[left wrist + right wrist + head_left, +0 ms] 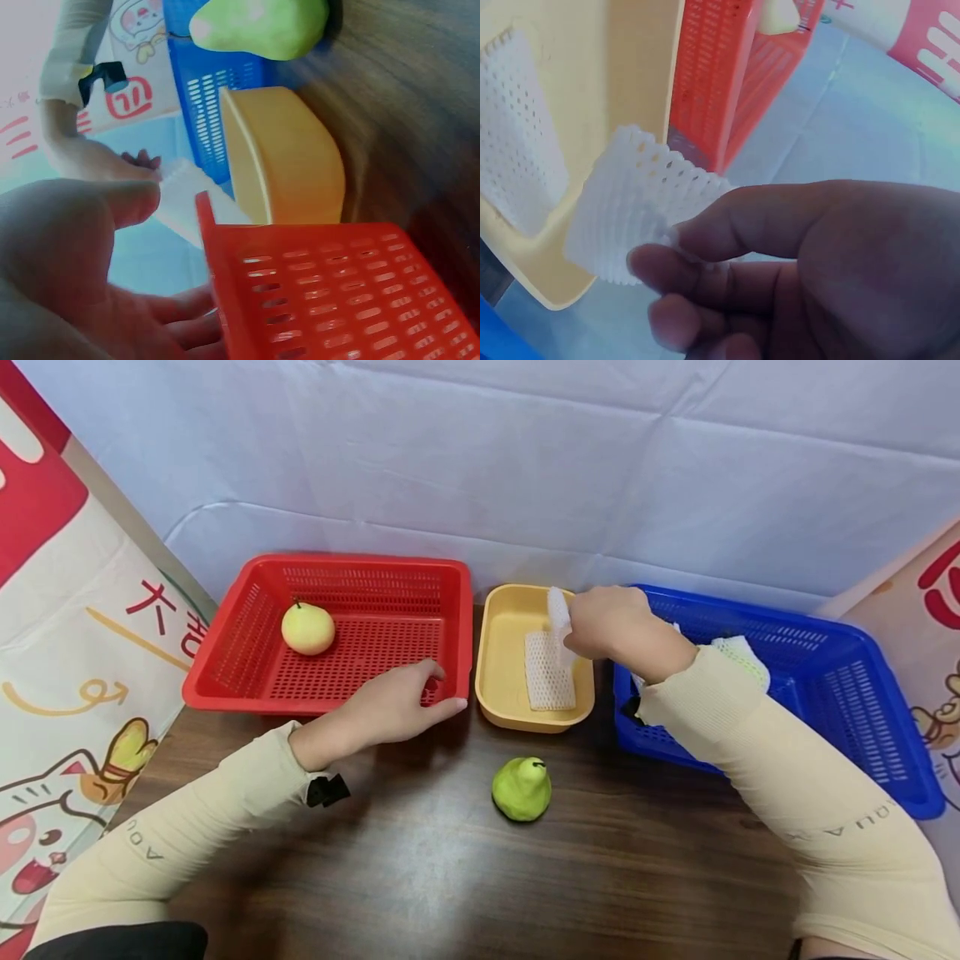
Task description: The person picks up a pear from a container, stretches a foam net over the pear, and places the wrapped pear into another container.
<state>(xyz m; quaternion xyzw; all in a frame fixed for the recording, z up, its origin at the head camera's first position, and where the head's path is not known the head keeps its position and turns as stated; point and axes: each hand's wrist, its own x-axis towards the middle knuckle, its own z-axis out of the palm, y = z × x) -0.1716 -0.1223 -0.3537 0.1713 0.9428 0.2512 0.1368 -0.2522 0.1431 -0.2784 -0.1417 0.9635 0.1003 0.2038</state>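
Observation:
My right hand [611, 622] pinches a white foam fruit net [634, 206] between thumb and forefinger, over the yellow tray [498, 710]. A second foam net [551, 681] lies flat inside that tray. My left hand [390, 702] is at the front right corner of the red basket [330, 706], thumb and fingers spread near its rim and holding nothing. A yellow pear [307, 628] sits in the red basket, toward its left side. On the table in front of the yellow tray stands a green pear [522, 789].
To the right is a blue basket [825, 693] with white netted pieces [742, 660] in it, partly hidden by the right forearm. A pale cloth [480, 468] hangs behind the containers. All three containers stand in a row on the dark wooden table [480, 885].

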